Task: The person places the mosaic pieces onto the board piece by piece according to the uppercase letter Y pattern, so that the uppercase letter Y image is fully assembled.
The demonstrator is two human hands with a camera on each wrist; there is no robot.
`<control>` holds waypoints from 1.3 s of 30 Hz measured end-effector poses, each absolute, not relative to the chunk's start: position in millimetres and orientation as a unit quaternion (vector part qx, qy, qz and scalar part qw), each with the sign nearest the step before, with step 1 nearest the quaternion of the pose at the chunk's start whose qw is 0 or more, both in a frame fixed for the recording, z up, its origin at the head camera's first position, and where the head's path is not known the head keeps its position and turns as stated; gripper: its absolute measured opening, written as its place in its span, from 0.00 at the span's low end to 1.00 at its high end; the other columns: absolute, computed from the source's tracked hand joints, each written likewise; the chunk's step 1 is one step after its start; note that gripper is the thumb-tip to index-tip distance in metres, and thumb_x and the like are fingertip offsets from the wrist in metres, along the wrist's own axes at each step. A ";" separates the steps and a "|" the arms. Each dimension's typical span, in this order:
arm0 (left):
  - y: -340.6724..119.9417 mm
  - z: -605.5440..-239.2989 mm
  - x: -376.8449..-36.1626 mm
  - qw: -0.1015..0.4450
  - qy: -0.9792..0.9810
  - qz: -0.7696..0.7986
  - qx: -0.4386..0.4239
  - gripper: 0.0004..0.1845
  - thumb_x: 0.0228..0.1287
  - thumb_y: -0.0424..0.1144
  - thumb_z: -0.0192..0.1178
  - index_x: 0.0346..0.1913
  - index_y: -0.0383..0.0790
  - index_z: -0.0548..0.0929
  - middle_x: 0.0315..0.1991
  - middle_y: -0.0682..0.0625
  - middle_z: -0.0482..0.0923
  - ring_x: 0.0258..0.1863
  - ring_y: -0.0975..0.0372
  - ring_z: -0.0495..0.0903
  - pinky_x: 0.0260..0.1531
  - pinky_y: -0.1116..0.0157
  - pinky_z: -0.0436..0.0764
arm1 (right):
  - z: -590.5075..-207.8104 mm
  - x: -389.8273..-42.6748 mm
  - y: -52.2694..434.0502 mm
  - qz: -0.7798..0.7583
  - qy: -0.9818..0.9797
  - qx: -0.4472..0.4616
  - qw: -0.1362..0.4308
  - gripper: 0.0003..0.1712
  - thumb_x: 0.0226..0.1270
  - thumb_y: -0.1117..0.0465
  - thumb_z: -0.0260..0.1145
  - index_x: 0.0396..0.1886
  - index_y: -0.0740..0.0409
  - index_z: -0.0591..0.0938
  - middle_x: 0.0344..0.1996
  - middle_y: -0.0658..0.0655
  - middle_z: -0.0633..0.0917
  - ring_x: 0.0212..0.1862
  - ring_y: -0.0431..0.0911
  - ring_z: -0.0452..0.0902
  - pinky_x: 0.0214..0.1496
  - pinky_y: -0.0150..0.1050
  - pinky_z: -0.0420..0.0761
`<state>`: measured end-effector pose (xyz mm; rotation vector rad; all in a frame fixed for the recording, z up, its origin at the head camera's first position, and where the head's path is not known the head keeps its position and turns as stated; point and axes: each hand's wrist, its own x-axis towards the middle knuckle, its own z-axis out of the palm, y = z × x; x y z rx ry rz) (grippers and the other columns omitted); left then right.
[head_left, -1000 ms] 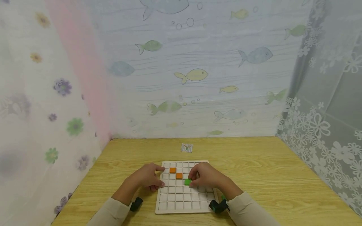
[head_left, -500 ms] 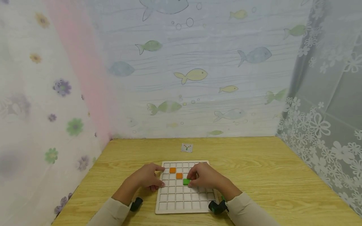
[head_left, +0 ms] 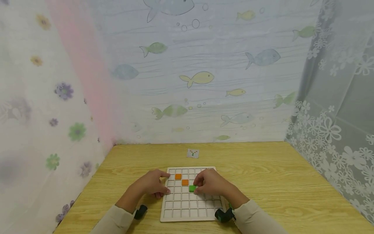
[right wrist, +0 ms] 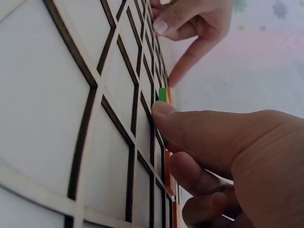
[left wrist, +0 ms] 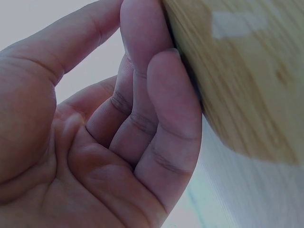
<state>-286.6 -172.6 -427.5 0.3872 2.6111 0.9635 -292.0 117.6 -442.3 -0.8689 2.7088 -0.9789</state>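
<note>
Right hand [head_left: 212, 182] pinching green tile [head_left: 192, 188], lower centre of frame; left hand [head_left: 151, 183] resting spread at left edge of grid board [head_left: 185, 204]; uneven release possibly leaving tile sitting crooked

A pale fish-print wall [head_left: 201, 58] rises behind the wood-grain table [head_left: 271, 175].

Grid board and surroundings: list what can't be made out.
Head view: some squares of the grid board, hidden behind the right hand.
Head view: exact pattern on the card, too small.
Right wrist view: middle of the green tile, covered by the thumb.
Head view: rest of the left sleeve, cut by the bottom edge.
</note>
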 end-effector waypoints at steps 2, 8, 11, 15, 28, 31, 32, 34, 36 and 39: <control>-172.6 -427.6 -286.6 0.164 0.916 0.339 0.138 0.38 0.59 0.39 0.78 0.72 0.37 0.76 0.19 0.49 0.84 0.17 0.60 0.83 0.22 0.62 0.84 | -442.6 -291.9 117.4 -0.327 0.898 -0.286 0.066 0.08 0.58 0.57 0.82 0.34 0.49 0.90 0.27 0.43 0.83 0.32 0.38 0.76 0.35 0.34 0.77; -173.0 -428.2 -287.5 0.168 0.914 0.343 0.136 0.38 0.59 0.39 0.77 0.72 0.37 0.76 0.20 0.49 0.84 0.17 0.60 0.83 0.22 0.62 0.84 | -442.9 -292.2 117.5 -0.330 0.897 -0.288 0.065 0.09 0.56 0.57 0.83 0.34 0.50 0.90 0.26 0.43 0.83 0.30 0.38 0.75 0.34 0.34 0.76; -173.3 -428.4 -287.8 0.167 0.915 0.342 0.135 0.38 0.59 0.39 0.77 0.72 0.37 0.76 0.20 0.49 0.84 0.17 0.60 0.83 0.22 0.62 0.84 | -442.6 -292.3 117.3 -0.333 0.895 -0.288 0.068 0.09 0.56 0.57 0.83 0.34 0.50 0.91 0.25 0.44 0.83 0.30 0.38 0.75 0.33 0.34 0.76; -173.4 -428.3 -287.4 0.167 0.914 0.345 0.134 0.38 0.59 0.39 0.77 0.73 0.37 0.75 0.20 0.49 0.84 0.17 0.60 0.83 0.22 0.62 0.84 | -442.5 -292.2 116.7 -0.334 0.896 -0.286 0.068 0.08 0.58 0.57 0.82 0.34 0.51 0.90 0.25 0.44 0.83 0.30 0.38 0.75 0.33 0.33 0.76; -174.0 -428.3 -286.2 0.164 0.914 0.344 0.135 0.38 0.59 0.39 0.78 0.73 0.38 0.75 0.19 0.49 0.84 0.17 0.60 0.83 0.22 0.62 0.84 | -443.5 -293.4 115.9 -0.336 0.895 -0.284 0.070 0.08 0.58 0.56 0.82 0.34 0.50 0.91 0.26 0.43 0.83 0.31 0.38 0.75 0.33 0.33 0.76; -174.5 -428.8 -287.0 0.166 0.916 0.342 0.128 0.38 0.59 0.40 0.78 0.73 0.39 0.76 0.20 0.48 0.84 0.17 0.60 0.83 0.22 0.62 0.84 | -441.3 -293.8 115.7 -0.335 0.894 -0.288 0.070 0.08 0.59 0.56 0.82 0.35 0.51 0.91 0.26 0.44 0.83 0.30 0.38 0.75 0.33 0.34 0.76; -174.8 -429.0 -287.4 0.167 0.916 0.341 0.126 0.38 0.59 0.40 0.78 0.73 0.39 0.76 0.20 0.49 0.84 0.18 0.60 0.83 0.22 0.62 0.83 | -440.3 -294.0 115.7 -0.335 0.894 -0.289 0.070 0.08 0.59 0.56 0.82 0.36 0.51 0.91 0.26 0.44 0.83 0.30 0.38 0.75 0.33 0.34 0.77; -175.3 -429.3 -288.1 0.168 0.917 0.341 0.123 0.39 0.59 0.41 0.78 0.73 0.40 0.76 0.20 0.49 0.85 0.18 0.60 0.83 0.22 0.62 0.83 | -437.5 -294.1 116.3 -0.336 0.893 -0.291 0.067 0.09 0.59 0.57 0.81 0.37 0.52 0.91 0.26 0.44 0.84 0.31 0.38 0.76 0.34 0.34 0.77; -175.8 -429.7 -288.7 0.170 0.916 0.341 0.126 0.39 0.59 0.41 0.78 0.73 0.40 0.76 0.20 0.49 0.85 0.18 0.60 0.83 0.22 0.63 0.83 | -434.8 -293.8 117.7 -0.334 0.894 -0.293 0.062 0.10 0.60 0.57 0.81 0.39 0.53 0.91 0.28 0.43 0.85 0.32 0.38 0.77 0.35 0.35 0.78; -176.1 -430.3 -289.0 0.173 0.911 0.349 0.137 0.39 0.59 0.41 0.78 0.73 0.39 0.75 0.21 0.49 0.85 0.18 0.60 0.83 0.22 0.63 0.83 | -430.8 -293.4 121.6 -0.326 0.896 -0.297 0.055 0.11 0.62 0.57 0.79 0.42 0.54 0.92 0.29 0.43 0.85 0.32 0.38 0.77 0.35 0.35 0.78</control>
